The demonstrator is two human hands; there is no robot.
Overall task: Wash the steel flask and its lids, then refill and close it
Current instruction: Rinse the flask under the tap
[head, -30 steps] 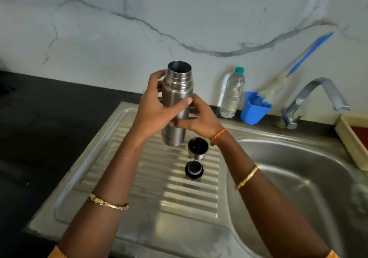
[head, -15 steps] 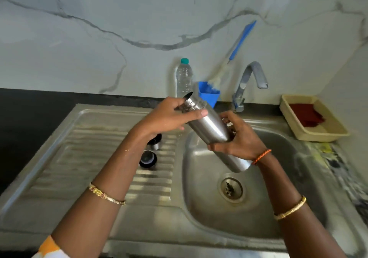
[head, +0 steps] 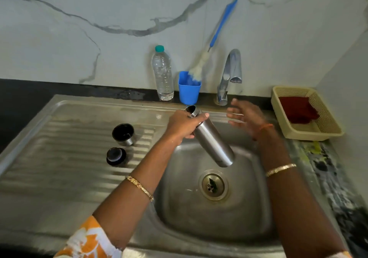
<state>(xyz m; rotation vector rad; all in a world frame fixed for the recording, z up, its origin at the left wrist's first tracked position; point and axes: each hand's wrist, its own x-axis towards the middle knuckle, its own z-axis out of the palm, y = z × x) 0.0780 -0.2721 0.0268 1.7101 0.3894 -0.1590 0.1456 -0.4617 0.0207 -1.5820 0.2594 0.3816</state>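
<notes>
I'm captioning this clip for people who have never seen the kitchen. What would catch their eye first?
First, the steel flask, open-mouthed and tilted over the sink basin, held near its neck in the grip of the left hand. The right hand hangs open below the tap. Next, the two lids on the ribbed drainboard, and the blue-handled bottle brush leaning out of its blue cup.
</notes>
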